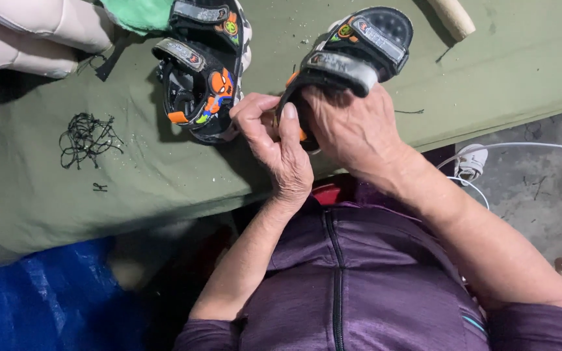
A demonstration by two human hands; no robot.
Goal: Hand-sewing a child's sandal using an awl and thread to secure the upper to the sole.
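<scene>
A small black child's sandal [358,49] with grey straps and orange trim is held over the near edge of the green-covered table [144,175]. My right hand [352,130] grips its heel end from the right. My left hand [274,140] pinches the same heel end from the left, thumb up against the sole. A second matching sandal [204,71], with a colourful cartoon print on its side, lies on the table to the left, apart from both hands.
A tangle of black thread [87,138] lies on the cloth at left. Cream padded pieces [34,29] and a green cloth [139,13] sit at the far left. A wooden handle [453,16] is at top right. White cables [482,159] and blue sheeting [47,299] lie on the floor.
</scene>
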